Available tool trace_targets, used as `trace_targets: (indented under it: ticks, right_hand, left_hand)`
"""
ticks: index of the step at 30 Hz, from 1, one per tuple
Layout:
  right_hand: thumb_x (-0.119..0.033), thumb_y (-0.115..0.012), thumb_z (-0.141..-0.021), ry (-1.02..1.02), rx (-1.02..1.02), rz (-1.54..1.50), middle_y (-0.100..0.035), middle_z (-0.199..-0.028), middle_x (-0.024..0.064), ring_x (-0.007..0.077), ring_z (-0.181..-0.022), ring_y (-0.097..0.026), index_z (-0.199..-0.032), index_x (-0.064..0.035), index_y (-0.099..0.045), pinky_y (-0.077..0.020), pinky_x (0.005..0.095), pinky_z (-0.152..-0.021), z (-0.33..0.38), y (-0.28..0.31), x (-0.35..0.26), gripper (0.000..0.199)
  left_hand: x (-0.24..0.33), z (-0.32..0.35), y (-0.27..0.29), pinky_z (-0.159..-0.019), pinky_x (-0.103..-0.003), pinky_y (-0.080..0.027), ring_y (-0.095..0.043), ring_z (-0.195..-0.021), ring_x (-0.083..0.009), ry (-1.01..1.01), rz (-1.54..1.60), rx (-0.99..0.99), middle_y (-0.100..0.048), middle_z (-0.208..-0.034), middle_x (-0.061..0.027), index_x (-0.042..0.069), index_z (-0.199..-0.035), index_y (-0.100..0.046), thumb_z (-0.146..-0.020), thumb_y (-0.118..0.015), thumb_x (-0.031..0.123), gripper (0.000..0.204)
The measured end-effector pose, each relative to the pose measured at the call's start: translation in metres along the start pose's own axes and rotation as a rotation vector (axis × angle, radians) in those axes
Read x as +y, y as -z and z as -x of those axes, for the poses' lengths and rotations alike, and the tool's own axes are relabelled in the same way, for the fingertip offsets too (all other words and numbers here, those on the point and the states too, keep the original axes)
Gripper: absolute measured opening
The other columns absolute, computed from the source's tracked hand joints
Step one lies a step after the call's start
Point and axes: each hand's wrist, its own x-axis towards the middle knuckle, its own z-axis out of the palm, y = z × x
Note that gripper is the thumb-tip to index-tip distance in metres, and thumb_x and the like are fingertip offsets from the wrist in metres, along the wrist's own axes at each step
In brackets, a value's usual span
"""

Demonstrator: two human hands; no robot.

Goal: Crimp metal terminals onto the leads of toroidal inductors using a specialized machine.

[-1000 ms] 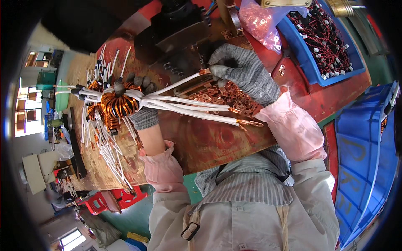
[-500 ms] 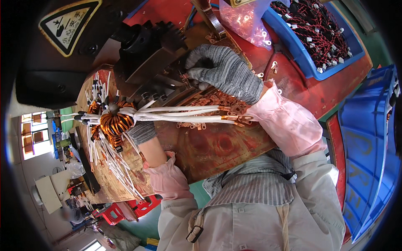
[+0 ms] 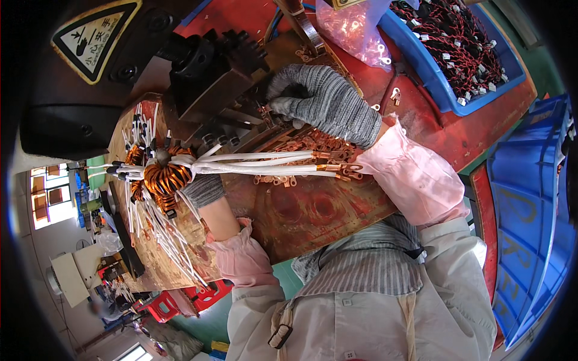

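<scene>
My left hand (image 3: 203, 190), in a grey knit glove, is closed on a copper-wound ring coil (image 3: 164, 185); the coil hides most of its fingers. From the coil, white sleeved leads (image 3: 259, 163) stretch right, ending in copper terminal lugs (image 3: 345, 171). My right hand (image 3: 322, 102), gloved alike, pinches a small copper lug (image 3: 264, 112) at the jaws of a dark press (image 3: 220, 90). The exact grip there is partly hidden by shadow and fingers.
Loose copper lugs (image 3: 319, 144) lie heaped below my right hand. More wound coils with white leads (image 3: 174, 246) rest on the worn wooden bench (image 3: 301, 210). Behind are a plastic bag of lugs (image 3: 355, 30) and a blue tray (image 3: 421, 72) of red-black wires. A blue crate (image 3: 524, 222) stands right.
The press's upper part, with its yellow-edged warning sign, has shifted slightly down and left. Both hands and the coil stay nearly in place.
</scene>
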Motion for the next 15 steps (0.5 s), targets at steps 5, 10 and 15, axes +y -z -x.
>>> trace_targets:
  ticks: [5, 10, 15]
  right_hand:
    - [-0.010, -0.061, -0.079, 0.005, 0.016, 0.031, -0.061, -0.076, 0.0060, 0.0104, -0.061, -0.056, -0.092, -0.0016, -0.059, -0.0485, 0.0232, -0.055, 0.000, 0.005, 0.005, 0.015]
    - [-0.012, -0.061, -0.080, 0.098, 0.051, 0.084, -0.059, -0.076, 0.0037, 0.0072, -0.058, -0.054, -0.093, -0.0026, -0.058, -0.0463, 0.0198, -0.051, -0.002, 0.002, 0.006, 0.017]
    - [-0.012, -0.063, -0.077, 0.107, 0.135, 0.013, -0.061, -0.076, 0.0076, 0.0129, -0.069, -0.057, -0.088, -0.0003, -0.060, -0.0470, 0.0267, -0.064, 0.000, 0.005, 0.006, 0.016]
  left_hand:
    - [0.012, -0.002, 0.018, -0.090, -0.046, -0.034, -0.043, -0.109, -0.0329, -0.028, -0.003, -0.037, -0.049, -0.111, -0.0207, 0.005, -0.114, -0.050, -0.082, -0.042, 0.044, 0.051]
    - [-0.016, -0.029, -0.077, -0.088, -0.045, -0.036, -0.046, -0.104, -0.0295, -0.057, -0.006, 0.132, -0.051, -0.110, -0.0179, 0.008, -0.111, -0.051, -0.082, -0.041, 0.044, 0.047]
    - [-0.018, -0.024, -0.090, -0.086, -0.042, -0.037, -0.048, -0.100, -0.0271, -0.209, 0.042, 0.239, -0.051, -0.108, -0.0173, 0.011, -0.109, -0.052, -0.082, -0.041, 0.044, 0.044]
